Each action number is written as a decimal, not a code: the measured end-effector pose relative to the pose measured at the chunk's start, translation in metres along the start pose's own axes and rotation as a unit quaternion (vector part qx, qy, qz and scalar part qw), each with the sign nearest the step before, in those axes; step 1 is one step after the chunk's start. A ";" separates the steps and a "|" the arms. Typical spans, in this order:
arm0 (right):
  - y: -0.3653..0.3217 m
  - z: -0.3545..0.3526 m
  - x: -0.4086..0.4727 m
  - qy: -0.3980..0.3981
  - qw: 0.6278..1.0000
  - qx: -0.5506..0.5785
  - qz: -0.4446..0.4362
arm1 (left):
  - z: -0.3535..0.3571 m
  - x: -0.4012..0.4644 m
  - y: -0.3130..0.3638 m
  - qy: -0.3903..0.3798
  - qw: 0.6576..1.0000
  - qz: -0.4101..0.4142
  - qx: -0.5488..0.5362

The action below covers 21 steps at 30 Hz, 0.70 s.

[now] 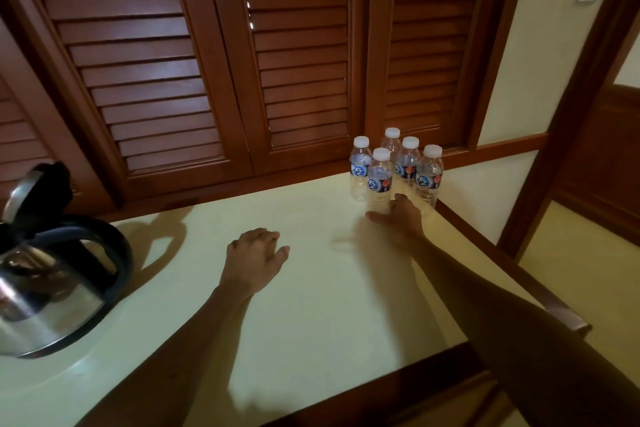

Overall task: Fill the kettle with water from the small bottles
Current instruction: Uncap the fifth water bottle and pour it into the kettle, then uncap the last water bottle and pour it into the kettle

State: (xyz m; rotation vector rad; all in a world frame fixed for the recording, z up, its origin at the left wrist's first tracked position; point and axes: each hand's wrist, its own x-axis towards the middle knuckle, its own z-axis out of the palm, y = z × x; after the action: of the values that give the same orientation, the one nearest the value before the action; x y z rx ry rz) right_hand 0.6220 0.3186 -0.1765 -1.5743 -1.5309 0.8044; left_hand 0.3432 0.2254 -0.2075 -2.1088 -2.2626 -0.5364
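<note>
A steel kettle (52, 274) with a black handle stands at the left edge of the pale table (311, 288), its lid tipped up and open. Several small clear water bottles (398, 166) with white caps stand upright in a cluster at the table's far right corner. My right hand (401, 218) reaches to the base of the nearest bottle (380, 180), thumb and fingers spread around its foot and touching it. My left hand (256, 256) hovers palm down over the middle of the table, fingers loosely curled, holding nothing.
Dark wooden louvred doors (207, 62) stand right behind the table. The table has a brown wooden rim (502, 253) along its right and near edges. A doorway and cream wall (554, 45) lie to the right.
</note>
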 end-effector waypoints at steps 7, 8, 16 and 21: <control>-0.014 0.012 -0.060 -0.037 0.999 -0.007 0.013 | -0.005 -0.010 -0.007 0.000 0.994 0.000 -0.110; -0.019 0.020 -0.073 -0.062 0.998 -0.016 0.000 | -0.008 -0.015 -0.010 -0.009 0.992 0.001 -0.123; -0.080 0.115 -0.181 -0.187 0.965 -0.133 -0.125 | -0.052 -0.106 -0.075 -0.033 0.989 0.040 -0.141; -0.119 0.190 -0.247 -0.205 0.903 -0.321 -0.200 | -0.092 -0.187 -0.153 -0.031 0.987 0.043 -0.149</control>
State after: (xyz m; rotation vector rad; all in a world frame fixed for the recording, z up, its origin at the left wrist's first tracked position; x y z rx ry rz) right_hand 0.3803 0.0892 -0.1868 -1.4813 -2.5204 0.4202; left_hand 0.1919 0.0152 -0.2021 -2.3734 -2.2307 -0.8650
